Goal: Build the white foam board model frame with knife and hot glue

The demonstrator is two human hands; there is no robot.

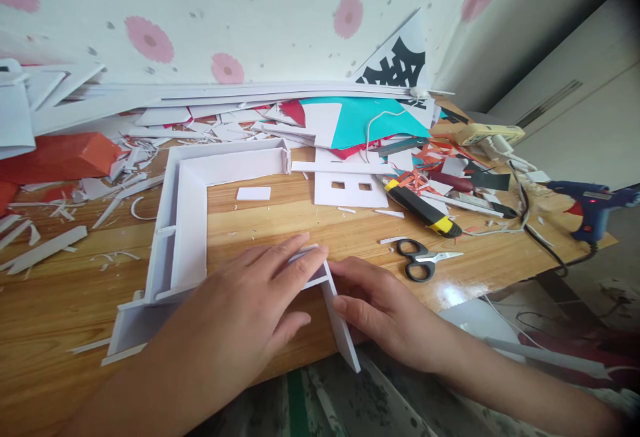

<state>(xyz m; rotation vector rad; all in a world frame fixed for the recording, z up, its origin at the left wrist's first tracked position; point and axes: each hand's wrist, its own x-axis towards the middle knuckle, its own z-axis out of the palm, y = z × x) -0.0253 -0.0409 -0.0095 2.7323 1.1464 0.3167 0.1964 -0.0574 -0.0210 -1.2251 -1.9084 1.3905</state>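
A white foam board frame (193, 224) with double walls stands on the table, its left side and back forming a corner. My left hand (255, 284) lies across its front part with fingers stretched out, their tips resting on the top edges at the front right corner; the thumb is apart. Part of the frame is hidden under this hand. At that corner, my right hand (383, 307) grips a white foam board strip (340, 327), thumb on the near face and fingers behind it. The strip's lower end sticks out past the table's front edge.
Black-handled scissors (423, 264) and a yellow-black utility knife (423, 207) lie right of the frame. A blue glue gun (593, 207) stands by the right edge, near a power strip (487, 134). Paper scraps (230, 130) cover the back; a red block (65, 157) is left.
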